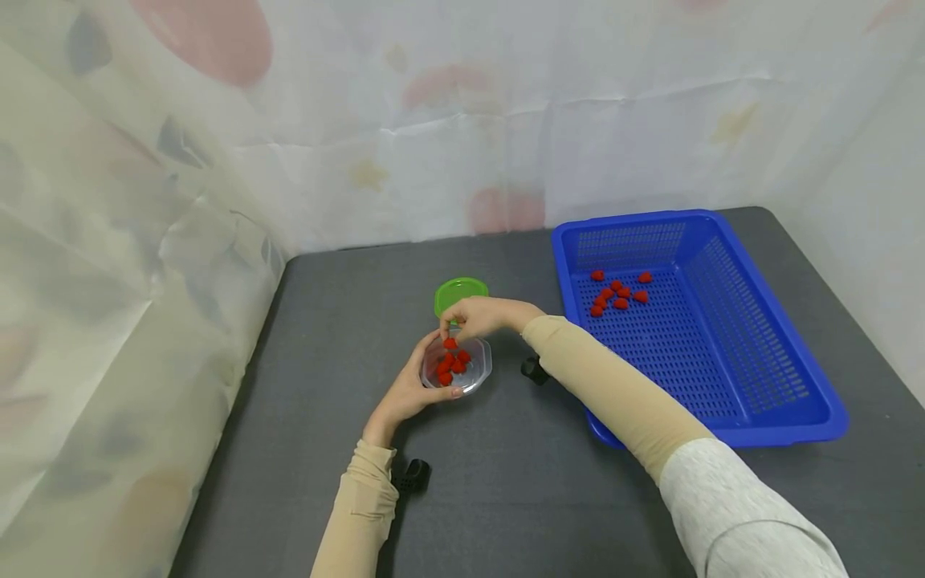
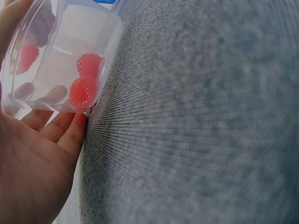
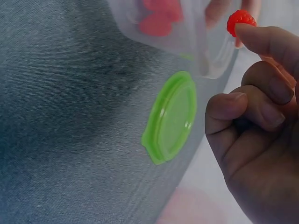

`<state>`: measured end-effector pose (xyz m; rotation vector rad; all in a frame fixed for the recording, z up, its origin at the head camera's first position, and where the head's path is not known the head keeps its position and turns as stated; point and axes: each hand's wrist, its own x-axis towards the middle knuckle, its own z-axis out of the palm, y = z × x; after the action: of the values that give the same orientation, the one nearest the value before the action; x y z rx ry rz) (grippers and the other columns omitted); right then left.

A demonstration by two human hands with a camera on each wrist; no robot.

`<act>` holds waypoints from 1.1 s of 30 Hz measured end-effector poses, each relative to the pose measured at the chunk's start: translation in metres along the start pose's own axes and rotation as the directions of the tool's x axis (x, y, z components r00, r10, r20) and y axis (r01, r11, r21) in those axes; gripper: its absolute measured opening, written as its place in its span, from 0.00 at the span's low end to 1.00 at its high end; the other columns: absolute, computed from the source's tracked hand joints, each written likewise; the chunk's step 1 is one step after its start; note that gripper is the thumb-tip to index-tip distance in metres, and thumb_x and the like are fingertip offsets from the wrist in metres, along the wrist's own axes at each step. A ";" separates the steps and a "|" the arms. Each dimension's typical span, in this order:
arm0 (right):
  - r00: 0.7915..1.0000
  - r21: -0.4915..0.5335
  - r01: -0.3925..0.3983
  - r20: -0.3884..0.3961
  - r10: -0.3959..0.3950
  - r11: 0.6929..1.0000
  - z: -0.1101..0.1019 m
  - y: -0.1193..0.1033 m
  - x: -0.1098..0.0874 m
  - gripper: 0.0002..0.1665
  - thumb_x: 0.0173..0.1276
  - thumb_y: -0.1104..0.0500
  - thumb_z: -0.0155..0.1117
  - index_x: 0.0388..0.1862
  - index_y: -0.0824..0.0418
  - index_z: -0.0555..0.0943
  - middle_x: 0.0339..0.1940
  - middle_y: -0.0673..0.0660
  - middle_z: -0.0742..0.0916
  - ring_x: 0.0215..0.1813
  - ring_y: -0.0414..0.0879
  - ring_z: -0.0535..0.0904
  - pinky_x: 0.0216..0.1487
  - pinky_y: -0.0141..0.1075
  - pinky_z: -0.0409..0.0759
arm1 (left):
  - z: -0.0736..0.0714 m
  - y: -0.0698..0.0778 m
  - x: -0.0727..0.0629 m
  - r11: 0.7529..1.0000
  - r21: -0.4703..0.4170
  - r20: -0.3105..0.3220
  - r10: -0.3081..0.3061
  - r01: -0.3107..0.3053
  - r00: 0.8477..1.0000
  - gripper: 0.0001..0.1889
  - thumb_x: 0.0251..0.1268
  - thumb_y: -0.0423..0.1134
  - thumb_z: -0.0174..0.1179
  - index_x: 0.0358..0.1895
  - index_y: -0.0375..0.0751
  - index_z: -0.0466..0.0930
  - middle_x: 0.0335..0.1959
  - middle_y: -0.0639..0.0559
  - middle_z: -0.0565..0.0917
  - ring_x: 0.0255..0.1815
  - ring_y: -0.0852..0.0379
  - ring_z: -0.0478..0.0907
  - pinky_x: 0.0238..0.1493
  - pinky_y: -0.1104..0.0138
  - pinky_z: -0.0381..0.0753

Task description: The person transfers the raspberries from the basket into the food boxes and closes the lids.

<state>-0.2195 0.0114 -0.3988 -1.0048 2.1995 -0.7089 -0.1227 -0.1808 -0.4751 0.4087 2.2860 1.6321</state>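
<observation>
A clear plastic container (image 1: 480,374) stands on the dark table, with several red raspberries (image 2: 83,91) inside it. My left hand (image 1: 406,395) grips it from the left, the thumb along its near side and the fingers around the far side. Above its opening, my right hand (image 1: 482,315) pinches one raspberry (image 3: 238,19) between thumb and index finger. The other fingers of that hand are curled in toward the palm in the right wrist view. Just behind the container lies a green lid (image 3: 175,119), partly covered by the right hand in the head view.
To the right sits a large blue plastic basket (image 1: 776,321) with several more raspberries (image 1: 620,292) at its back left. The right forearm passes over the basket's near left corner. A patterned curtain (image 1: 405,160) hangs behind the table and along its left side.
</observation>
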 end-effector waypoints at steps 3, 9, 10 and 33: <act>1.000 -0.021 -0.022 0.001 0.022 1.000 0.003 0.002 0.001 0.13 0.63 0.64 0.55 0.45 0.54 0.79 0.23 0.49 0.72 0.23 0.40 0.63 0.26 0.29 0.64 | 0.000 -0.012 0.003 1.000 0.024 -0.017 0.007 -0.007 1.000 0.51 0.46 0.37 0.72 0.72 0.61 0.48 0.72 0.49 0.59 0.72 0.47 0.58 0.70 0.47 0.56; 0.999 -0.040 -0.034 -0.016 0.033 0.999 0.008 0.007 0.004 0.14 0.63 0.65 0.55 0.46 0.55 0.80 0.26 0.49 0.74 0.25 0.40 0.63 0.26 0.29 0.64 | 0.000 -0.018 0.004 0.999 0.045 -0.028 0.026 -0.024 0.999 0.51 0.45 0.39 0.73 0.71 0.62 0.49 0.71 0.50 0.60 0.71 0.49 0.58 0.70 0.47 0.56; 0.999 -0.038 -0.034 -0.020 0.033 0.999 0.009 0.008 0.004 0.14 0.63 0.65 0.55 0.46 0.55 0.80 0.25 0.49 0.73 0.24 0.41 0.63 0.26 0.29 0.64 | 0.000 -0.017 0.004 0.999 0.043 -0.027 0.021 -0.020 0.999 0.51 0.45 0.39 0.73 0.71 0.62 0.49 0.71 0.50 0.60 0.71 0.49 0.58 0.70 0.47 0.56; 0.998 -0.013 -0.045 -0.039 0.044 0.999 0.013 0.009 0.006 0.13 0.63 0.61 0.59 0.47 0.56 0.80 0.25 0.49 0.72 0.26 0.41 0.66 0.27 0.29 0.66 | 0.001 -0.014 0.005 1.000 0.001 -0.020 0.020 -0.020 1.000 0.50 0.47 0.35 0.72 0.71 0.63 0.49 0.72 0.51 0.60 0.71 0.48 0.60 0.71 0.49 0.56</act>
<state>-0.2179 0.0087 -0.4154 -0.9530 2.2555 -0.6992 -0.1274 -0.1819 -0.4892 0.4193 2.3043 1.6518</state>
